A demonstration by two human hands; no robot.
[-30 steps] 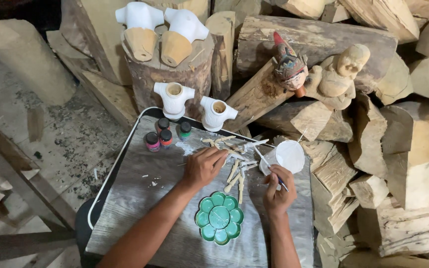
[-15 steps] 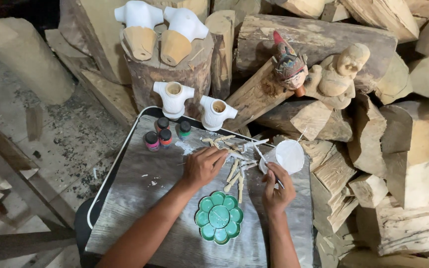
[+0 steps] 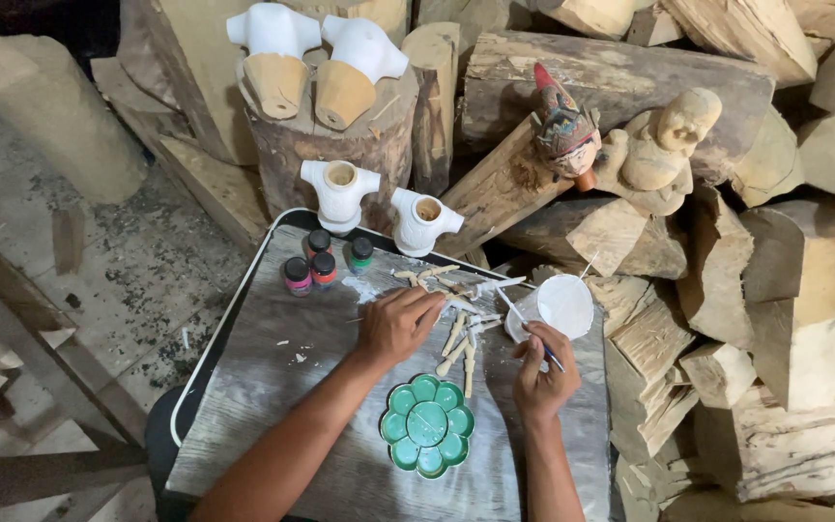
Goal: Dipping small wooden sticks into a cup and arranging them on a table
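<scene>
While the left hand (image 3: 396, 324) presses sticks (image 3: 456, 333), the right hand (image 3: 543, 372) pinches a brush (image 3: 532, 329).

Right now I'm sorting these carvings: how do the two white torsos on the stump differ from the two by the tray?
The stump pair lie tipped over, bare wooden bases facing the camera; the tray pair stand upright, open neck holes showing. The stump pair sit higher on the log stump; the tray pair stand at the far edge of the tray, behind the paint bottles. The stump pair look larger. All four are white-painted.
</scene>
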